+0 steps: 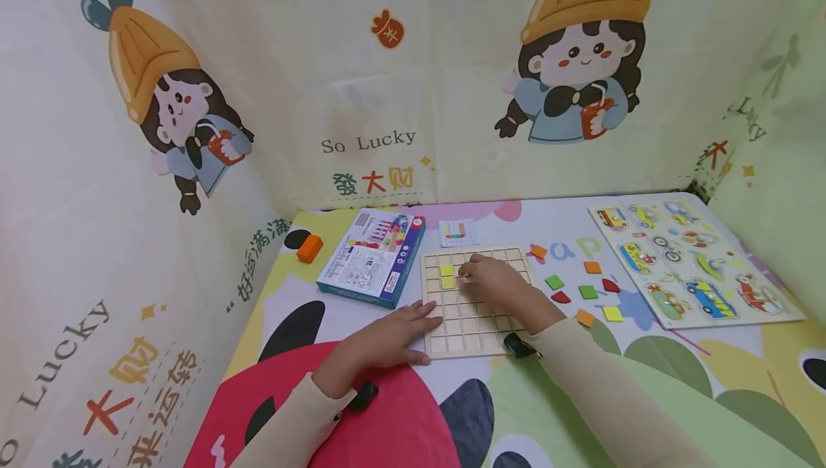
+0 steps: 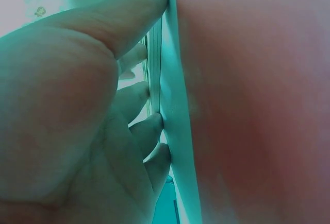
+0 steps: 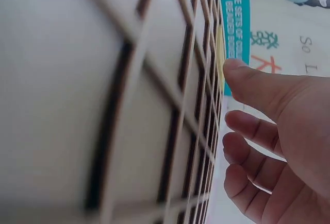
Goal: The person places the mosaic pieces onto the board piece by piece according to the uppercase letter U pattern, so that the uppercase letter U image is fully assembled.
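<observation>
A wooden grid board (image 1: 454,325) lies on the table, with two yellow square tiles (image 1: 447,270) in its upper left cells. My left hand (image 1: 393,335) rests at the board's left edge, fingers spread; its fingertips (image 2: 154,126) meet the edge in the left wrist view. Over the upper middle of the board is my right hand (image 1: 500,285), fingers bent down beside the yellow tiles. In the right wrist view its thumb (image 3: 252,80) reaches the board's surface near something yellow. Whether those fingertips pinch a tile is hidden.
Loose tiles lie right of the board: orange (image 1: 591,267), green (image 1: 587,292), red (image 1: 610,285) and yellow (image 1: 612,314). A picture puzzle board (image 1: 658,289) is farther right. Behind stand a pattern card (image 1: 457,232), a flat box (image 1: 368,260) and an orange block (image 1: 310,249).
</observation>
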`<act>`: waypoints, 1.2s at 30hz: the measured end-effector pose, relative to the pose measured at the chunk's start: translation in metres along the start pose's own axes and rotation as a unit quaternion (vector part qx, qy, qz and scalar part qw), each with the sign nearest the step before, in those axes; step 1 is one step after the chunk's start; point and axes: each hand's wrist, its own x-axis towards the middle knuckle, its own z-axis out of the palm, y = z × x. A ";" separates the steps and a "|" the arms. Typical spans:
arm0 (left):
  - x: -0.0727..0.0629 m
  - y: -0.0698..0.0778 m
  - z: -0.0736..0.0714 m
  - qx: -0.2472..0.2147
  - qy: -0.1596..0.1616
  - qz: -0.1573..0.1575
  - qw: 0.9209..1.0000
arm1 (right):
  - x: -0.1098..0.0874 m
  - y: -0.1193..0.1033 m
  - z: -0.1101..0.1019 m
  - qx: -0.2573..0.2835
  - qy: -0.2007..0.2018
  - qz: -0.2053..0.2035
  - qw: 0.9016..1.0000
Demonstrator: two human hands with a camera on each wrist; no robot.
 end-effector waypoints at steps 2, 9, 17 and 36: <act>0.000 -0.001 0.001 -0.003 0.001 0.000 1.000 | -0.005 0.006 -0.002 -0.001 0.004 0.000 1.000; -0.001 -0.002 0.002 -0.010 0.003 -0.001 1.000 | -0.018 0.029 -0.010 -0.001 0.026 -0.008 1.000; -0.001 0.000 0.001 -0.014 0.004 0.005 1.000 | -0.035 0.047 -0.023 0.013 0.032 0.001 0.999; 0.002 -0.004 0.005 -0.005 -0.002 -0.006 1.000 | -0.070 0.079 -0.038 0.022 0.012 0.058 0.998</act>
